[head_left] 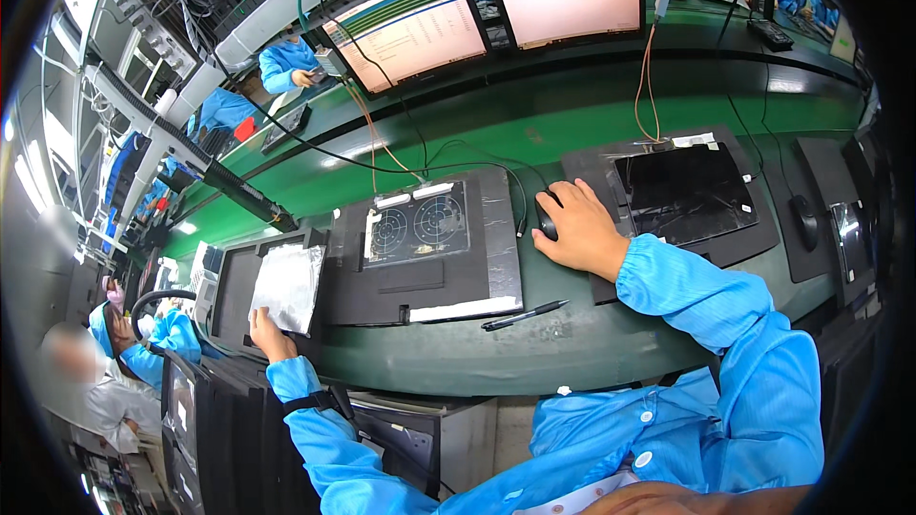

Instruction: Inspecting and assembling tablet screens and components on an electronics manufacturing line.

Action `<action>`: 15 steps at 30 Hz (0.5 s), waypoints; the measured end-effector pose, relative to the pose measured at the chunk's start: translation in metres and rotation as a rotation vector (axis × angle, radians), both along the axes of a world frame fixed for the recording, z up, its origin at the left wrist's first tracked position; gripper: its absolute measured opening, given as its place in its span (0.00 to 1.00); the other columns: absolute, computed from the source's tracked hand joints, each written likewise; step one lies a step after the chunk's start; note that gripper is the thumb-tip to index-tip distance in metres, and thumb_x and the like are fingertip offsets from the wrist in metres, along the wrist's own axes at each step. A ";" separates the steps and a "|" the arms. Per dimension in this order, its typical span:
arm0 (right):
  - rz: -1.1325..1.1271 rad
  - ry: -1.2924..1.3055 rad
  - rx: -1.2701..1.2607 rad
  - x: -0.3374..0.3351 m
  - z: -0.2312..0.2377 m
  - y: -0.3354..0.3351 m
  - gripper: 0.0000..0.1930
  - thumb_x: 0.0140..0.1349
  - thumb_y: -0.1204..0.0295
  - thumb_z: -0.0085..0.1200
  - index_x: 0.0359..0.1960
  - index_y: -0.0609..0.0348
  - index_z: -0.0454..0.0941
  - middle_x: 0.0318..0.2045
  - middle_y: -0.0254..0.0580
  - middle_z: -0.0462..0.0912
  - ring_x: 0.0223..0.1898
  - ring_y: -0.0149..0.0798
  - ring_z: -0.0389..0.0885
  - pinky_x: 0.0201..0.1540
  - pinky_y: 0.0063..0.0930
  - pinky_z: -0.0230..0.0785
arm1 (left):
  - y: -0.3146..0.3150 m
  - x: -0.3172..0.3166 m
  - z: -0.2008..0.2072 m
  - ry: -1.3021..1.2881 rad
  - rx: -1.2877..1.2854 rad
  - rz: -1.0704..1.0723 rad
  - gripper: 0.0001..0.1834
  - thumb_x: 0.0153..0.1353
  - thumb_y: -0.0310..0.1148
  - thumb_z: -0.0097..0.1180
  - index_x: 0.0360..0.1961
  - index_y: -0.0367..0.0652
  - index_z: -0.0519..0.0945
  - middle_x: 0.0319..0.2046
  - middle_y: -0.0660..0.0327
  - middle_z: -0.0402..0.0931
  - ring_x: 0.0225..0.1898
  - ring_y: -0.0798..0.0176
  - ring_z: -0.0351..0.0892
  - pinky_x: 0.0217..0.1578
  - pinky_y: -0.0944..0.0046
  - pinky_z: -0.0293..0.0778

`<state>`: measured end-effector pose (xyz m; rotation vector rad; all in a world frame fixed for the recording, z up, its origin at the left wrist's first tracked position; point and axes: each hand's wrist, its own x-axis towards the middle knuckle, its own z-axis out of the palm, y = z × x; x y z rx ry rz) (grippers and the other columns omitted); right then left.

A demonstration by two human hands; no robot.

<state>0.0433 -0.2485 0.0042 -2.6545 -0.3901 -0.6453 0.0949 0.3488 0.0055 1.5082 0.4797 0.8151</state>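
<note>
At the left of the bench my left hand [271, 336] grips the lower edge of a thin silvery flat panel [289, 281], fingers closed on it over a black tray [237, 288]. My right hand [587, 234] is wrapped over a dark computer mouse [546, 217], which it mostly hides. Between the hands lies a black foam fixture [458, 278] holding a clear-covered plate [417, 229] with two round fan-like patterns. Right of my right hand a glossy black screen panel [682, 193] rests on another black foam pad [579, 169].
A black pen [525, 316] lies near the front edge of the green bench [429, 360]. Two monitors [410, 30] stand at the back, with cables [365, 119] hanging down. A second mouse [804, 222] sits at the right. Co-workers in blue [286, 65] work beyond the bench and at left.
</note>
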 end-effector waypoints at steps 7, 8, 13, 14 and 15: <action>-0.001 -0.016 -0.002 0.000 -0.001 -0.003 0.26 0.59 0.59 0.60 0.52 0.66 0.75 0.51 0.57 0.74 0.59 0.55 0.70 0.69 0.53 0.55 | -0.025 -0.006 0.011 0.050 0.008 -0.003 0.30 0.63 0.27 0.52 0.65 0.25 0.68 0.59 0.46 0.74 0.59 0.53 0.73 0.61 0.58 0.67; -0.001 -0.020 -0.006 -0.001 -0.001 -0.004 0.25 0.59 0.59 0.60 0.52 0.66 0.75 0.50 0.57 0.74 0.59 0.54 0.70 0.69 0.52 0.55 | -0.035 -0.006 0.013 0.014 -0.003 0.040 0.29 0.63 0.27 0.52 0.65 0.26 0.68 0.58 0.47 0.74 0.58 0.53 0.74 0.59 0.58 0.68; 0.009 -0.055 -0.008 0.000 -0.003 -0.002 0.25 0.59 0.59 0.59 0.51 0.66 0.75 0.50 0.57 0.75 0.58 0.54 0.71 0.68 0.50 0.55 | -0.013 -0.018 0.009 0.008 0.037 0.038 0.26 0.65 0.28 0.52 0.63 0.27 0.70 0.55 0.48 0.77 0.54 0.54 0.77 0.55 0.58 0.72; 0.017 -0.077 -0.014 0.000 -0.005 0.000 0.25 0.59 0.59 0.59 0.51 0.66 0.75 0.49 0.57 0.75 0.58 0.54 0.71 0.68 0.49 0.55 | -0.008 -0.022 0.007 -0.004 0.027 0.072 0.25 0.65 0.28 0.52 0.62 0.28 0.71 0.54 0.49 0.77 0.53 0.54 0.78 0.55 0.58 0.73; 0.012 -0.076 -0.011 0.000 -0.006 0.000 0.25 0.59 0.59 0.59 0.51 0.66 0.75 0.49 0.57 0.75 0.58 0.54 0.71 0.68 0.49 0.55 | -0.012 -0.023 0.009 -0.016 0.015 0.100 0.24 0.65 0.29 0.52 0.60 0.28 0.72 0.53 0.49 0.78 0.52 0.54 0.78 0.54 0.58 0.73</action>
